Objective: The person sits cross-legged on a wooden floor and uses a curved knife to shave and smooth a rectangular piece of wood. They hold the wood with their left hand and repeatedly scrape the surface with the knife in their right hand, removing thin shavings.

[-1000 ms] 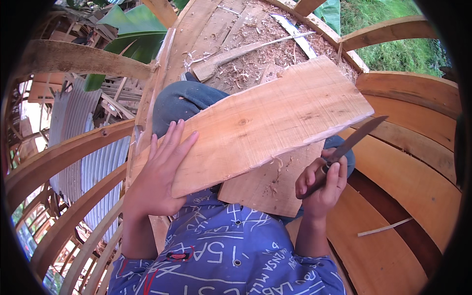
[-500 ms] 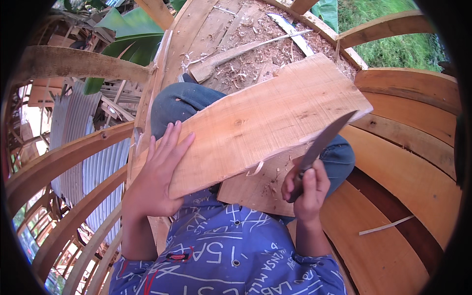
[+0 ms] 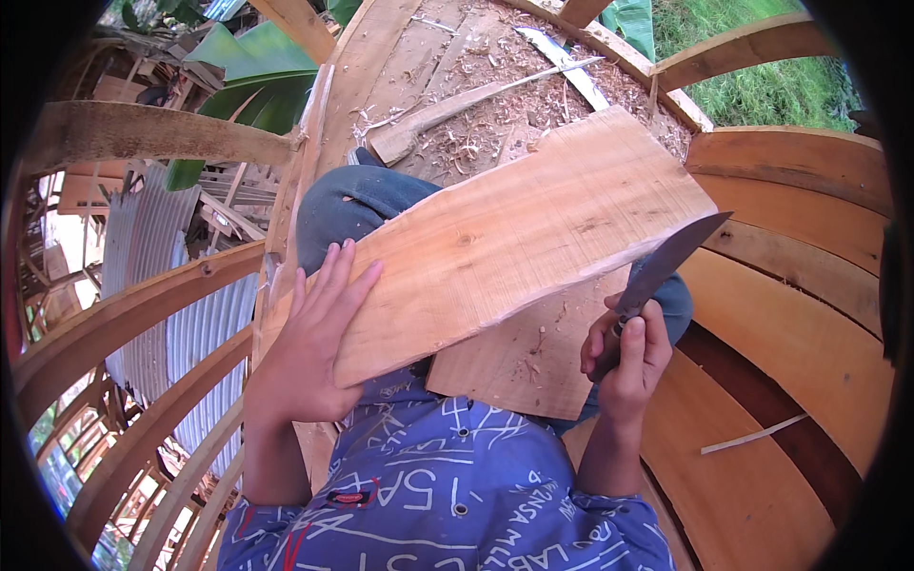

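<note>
A pale wooden board (image 3: pixel 505 238) lies slanted across my bent legs, its near long edge freshly cut. My left hand (image 3: pixel 319 338) grips the board's near left end, with its fingers stretched over the top face and its thumb at the lower edge. On the right, my right hand (image 3: pixel 625 352) is wrapped round the handle of a large knife (image 3: pixel 676 257) with a broad dark blade. The blade points up and to the right, its tip beside the board's far right corner. Below the board, a second flat piece of wood (image 3: pixel 514 366) rests near my lap.
Shavings (image 3: pixel 466 143) cover the plank floor ahead, around a rough wooden stick (image 3: pixel 447 116) and a long pale strip (image 3: pixel 562 67). Curved wooden rails (image 3: pixel 143 295) line the left. Wide planks (image 3: pixel 762 314) stand at the right, with a thin sliver (image 3: pixel 752 435) on them.
My right hand has moved the knife to the right, away from the board's near edge. A curled shaving that hung at that edge is gone from there. My left hand stays on the board.
</note>
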The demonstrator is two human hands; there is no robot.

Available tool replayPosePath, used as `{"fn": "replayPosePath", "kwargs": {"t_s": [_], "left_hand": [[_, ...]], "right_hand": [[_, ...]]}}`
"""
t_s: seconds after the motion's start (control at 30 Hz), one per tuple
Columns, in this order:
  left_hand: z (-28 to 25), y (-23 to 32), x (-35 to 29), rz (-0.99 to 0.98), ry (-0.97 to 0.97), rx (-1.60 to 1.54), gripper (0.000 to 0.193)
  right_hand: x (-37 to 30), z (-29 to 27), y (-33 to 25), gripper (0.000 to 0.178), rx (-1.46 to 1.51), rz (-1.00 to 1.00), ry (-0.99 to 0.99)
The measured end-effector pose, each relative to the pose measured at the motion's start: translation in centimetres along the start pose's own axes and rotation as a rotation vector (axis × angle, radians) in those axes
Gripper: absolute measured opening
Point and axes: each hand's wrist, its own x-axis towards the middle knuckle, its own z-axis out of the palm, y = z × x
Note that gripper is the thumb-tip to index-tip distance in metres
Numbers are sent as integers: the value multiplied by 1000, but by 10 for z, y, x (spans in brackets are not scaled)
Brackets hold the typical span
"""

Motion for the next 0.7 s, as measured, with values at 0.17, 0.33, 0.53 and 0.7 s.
{"fn": "replayPosePath", "kwargs": {"t_s": [0.17,0.33,0.53,0.7], "left_hand": [[2,-1,1,8,0,11,105],[4,4,0,-5,-3,90,103],[6,7,3,-1,12,72,105],[8,5,0,-1,40,55,105]], "right_hand": [[3,2,-10,27,445,-104,233],[-17,5,-1,22,-85,102,-137],[-19,12,3,23,-378,-66,-213],[-14,3,8,25,156,95,61]]}}
